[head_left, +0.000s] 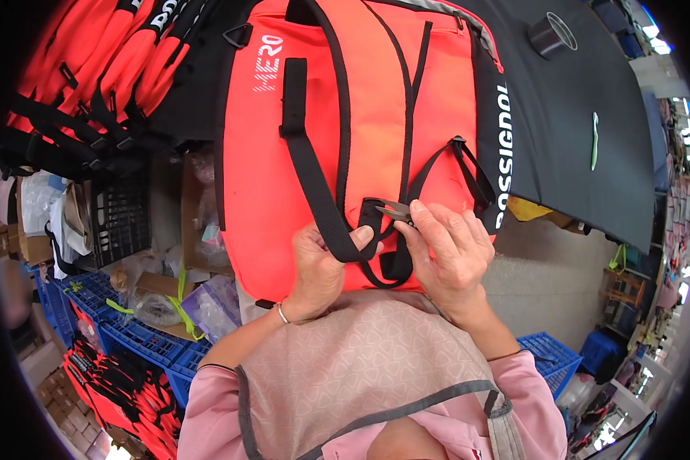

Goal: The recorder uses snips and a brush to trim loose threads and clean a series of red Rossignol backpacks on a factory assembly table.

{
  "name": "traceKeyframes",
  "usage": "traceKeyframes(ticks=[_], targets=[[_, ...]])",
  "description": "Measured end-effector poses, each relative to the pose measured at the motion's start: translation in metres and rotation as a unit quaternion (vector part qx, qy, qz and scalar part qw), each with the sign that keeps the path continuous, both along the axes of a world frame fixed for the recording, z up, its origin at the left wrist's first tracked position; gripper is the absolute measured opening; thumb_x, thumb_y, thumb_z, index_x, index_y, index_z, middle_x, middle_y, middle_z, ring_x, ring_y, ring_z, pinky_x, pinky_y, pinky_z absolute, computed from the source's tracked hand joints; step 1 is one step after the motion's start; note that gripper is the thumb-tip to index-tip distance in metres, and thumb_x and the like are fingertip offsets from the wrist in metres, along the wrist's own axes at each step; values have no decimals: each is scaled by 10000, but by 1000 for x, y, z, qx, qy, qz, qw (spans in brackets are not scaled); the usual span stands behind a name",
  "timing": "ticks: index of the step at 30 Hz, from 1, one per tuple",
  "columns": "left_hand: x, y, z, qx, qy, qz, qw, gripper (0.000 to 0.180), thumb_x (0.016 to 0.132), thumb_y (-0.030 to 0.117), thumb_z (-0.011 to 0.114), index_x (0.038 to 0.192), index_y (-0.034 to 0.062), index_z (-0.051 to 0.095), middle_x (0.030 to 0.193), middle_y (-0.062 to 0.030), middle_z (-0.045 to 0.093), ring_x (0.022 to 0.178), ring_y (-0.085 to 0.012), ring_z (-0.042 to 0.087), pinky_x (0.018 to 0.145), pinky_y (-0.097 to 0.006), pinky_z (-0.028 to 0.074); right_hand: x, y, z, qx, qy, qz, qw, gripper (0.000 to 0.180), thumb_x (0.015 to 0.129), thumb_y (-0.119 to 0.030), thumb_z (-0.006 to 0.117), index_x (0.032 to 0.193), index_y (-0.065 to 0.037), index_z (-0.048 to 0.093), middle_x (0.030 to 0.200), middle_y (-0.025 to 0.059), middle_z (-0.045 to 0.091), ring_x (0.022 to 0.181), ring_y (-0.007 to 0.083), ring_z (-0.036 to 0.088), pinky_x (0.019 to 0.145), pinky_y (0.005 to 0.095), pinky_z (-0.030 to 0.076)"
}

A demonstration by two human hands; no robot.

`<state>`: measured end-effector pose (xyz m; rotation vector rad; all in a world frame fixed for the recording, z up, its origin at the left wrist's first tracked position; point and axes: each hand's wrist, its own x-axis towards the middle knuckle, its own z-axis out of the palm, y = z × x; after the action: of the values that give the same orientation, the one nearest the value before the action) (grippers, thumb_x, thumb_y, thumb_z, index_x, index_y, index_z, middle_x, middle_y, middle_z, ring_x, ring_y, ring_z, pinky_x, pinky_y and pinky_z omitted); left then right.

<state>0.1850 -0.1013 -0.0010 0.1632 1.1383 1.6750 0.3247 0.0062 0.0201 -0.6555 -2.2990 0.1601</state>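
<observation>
A bright orange bag (360, 138) lay flat on the black-covered counter (575, 138), its lower end at the near edge, just ahead of the person's apron. The left hand (322, 264) was closed around a black webbing strap (314, 176), thumb pressing it at the loop near the bag's bottom; the strap's long axis ran away from the person, up the bag's face. The right hand (448, 253) was closed on small thread snips (395, 208), their tips aimed left at the strap end, just beside the left thumb. Both hands were about equally near. A roll of black tape (550, 34) sat at the far edge.
</observation>
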Motion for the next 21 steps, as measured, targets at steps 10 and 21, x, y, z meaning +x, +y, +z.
traceKeyframes(ticks=[10, 21], targets=[[1, -2, 0, -23, 1, 12, 1000, 178, 878, 12, 712, 767, 56, 580, 733, -89, 682, 674, -188, 712, 652, -333, 618, -2, -2, -2, 38, -29, -8, 999, 336, 737, -158, 825, 1037, -57, 711, 861, 19, 652, 605, 153, 511, 531, 294, 361], [0, -7, -13, -3, 27, -9, 1000, 88, 892, 18, 711, 819, 9, 662, 767, -85, 704, 699, -159, 707, 663, -308, 607, -4, 27, 22, 169, -117, 120, 971, 264, 730, -108, 797, 975, -56, 717, 854, 28, 672, 600, 122, 497, 529, 275, 316]])
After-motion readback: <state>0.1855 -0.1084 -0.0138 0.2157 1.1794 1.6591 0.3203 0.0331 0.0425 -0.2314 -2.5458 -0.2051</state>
